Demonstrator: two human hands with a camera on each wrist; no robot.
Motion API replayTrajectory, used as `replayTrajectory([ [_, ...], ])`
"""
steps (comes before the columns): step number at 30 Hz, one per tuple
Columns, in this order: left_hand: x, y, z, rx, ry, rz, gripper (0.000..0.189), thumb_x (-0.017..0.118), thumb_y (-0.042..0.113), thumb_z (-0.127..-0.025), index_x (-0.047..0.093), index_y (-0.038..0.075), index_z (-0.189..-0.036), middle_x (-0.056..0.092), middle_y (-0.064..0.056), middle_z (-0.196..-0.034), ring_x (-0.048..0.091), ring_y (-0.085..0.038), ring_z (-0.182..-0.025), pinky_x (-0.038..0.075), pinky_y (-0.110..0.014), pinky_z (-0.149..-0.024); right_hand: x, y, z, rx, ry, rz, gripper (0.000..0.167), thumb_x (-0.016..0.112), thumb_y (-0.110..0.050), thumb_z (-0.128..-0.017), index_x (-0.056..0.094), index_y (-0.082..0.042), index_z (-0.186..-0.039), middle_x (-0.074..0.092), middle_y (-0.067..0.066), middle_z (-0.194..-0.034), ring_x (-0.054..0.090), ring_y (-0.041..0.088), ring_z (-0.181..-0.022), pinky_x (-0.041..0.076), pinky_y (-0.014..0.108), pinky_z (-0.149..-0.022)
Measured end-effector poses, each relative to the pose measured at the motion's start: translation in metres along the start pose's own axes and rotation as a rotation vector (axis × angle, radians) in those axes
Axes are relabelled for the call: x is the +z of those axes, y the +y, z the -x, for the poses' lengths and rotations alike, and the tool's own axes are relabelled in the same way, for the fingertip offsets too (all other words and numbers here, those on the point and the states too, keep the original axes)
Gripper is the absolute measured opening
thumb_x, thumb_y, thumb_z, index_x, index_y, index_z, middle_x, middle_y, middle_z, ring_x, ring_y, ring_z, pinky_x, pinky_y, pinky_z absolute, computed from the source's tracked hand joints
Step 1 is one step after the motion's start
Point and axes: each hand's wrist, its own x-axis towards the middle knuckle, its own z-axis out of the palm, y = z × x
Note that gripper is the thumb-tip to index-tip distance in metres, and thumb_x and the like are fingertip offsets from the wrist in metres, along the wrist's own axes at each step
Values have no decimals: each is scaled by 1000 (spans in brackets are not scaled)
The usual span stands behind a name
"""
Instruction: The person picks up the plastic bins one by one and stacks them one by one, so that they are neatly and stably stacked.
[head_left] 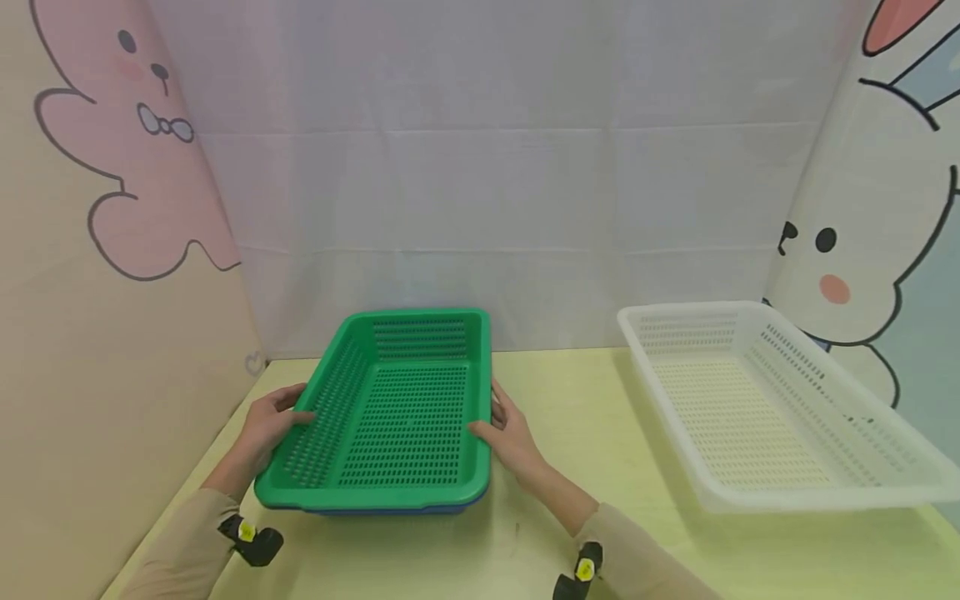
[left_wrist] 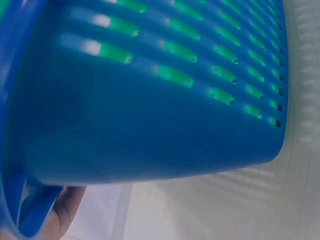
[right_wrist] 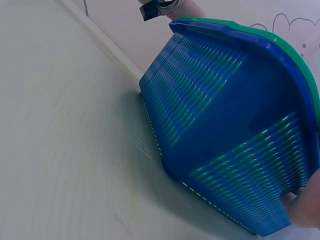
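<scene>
A green plastic basket (head_left: 375, 498) sits nested inside a blue plastic basket (right_wrist: 245, 95) of similar shape. From the head view only a thin blue strip shows under the green front rim; both wrist views show the blue slotted wall. My left hand (head_left: 266, 425) grips the stack's left rim, thumb over the green edge. On the opposite side, my right hand (head_left: 513, 433) holds the right rim with its thumb on top and fingers below. The rim hides part of the fingers. Whether the stack's base fully touches the table cannot be told.
A white slotted basket (head_left: 701, 467) stands at the right of the pale yellow table (head_left: 570, 392). A white cloth wall (head_left: 480, 192) rises behind the table, with printed cartoon panels at both sides.
</scene>
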Motion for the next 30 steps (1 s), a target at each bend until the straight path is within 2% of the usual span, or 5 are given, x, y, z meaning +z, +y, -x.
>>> replayTrajectory([
  [4,1,1,0,0,-30,19,65,57,9,-87,23,-5,-141,30,-30,-138,47,-39,-112,51,-37,-80,-4,-1,0,10,8,16,76,54,-10,-84,11,-8,-146,33,22,-141,39,34,-125,34,43,-100],
  [17,6,4,1,-4,-58,60,68,58,10,-87,20,-3,-142,27,-29,-140,41,-41,-119,48,-40,-86,-14,-1,3,-11,-19,26,77,55,-10,-83,10,-5,-146,34,24,-139,41,36,-123,37,43,-98],
  [22,7,5,1,-11,-63,79,68,58,12,-87,20,-2,-142,27,-29,-140,40,-42,-119,48,-41,-86,-16,-3,7,-6,-28,30,74,55,-14,-88,10,-5,-146,34,23,-139,39,35,-124,36,43,-99],
  [26,4,10,3,-43,-26,75,69,58,17,-87,21,-3,-142,25,-29,-141,33,-43,-124,38,-48,-97,-15,-4,10,8,-23,37,71,54,-22,-91,12,-4,-145,36,23,-138,38,34,-125,33,44,-101],
  [30,1,25,6,-30,71,97,65,55,14,-88,22,-4,-141,22,-28,-143,23,-43,-129,26,-51,-104,-16,-8,13,2,-21,87,68,52,-25,-92,15,-5,-145,37,22,-138,37,34,-126,31,46,-102],
])
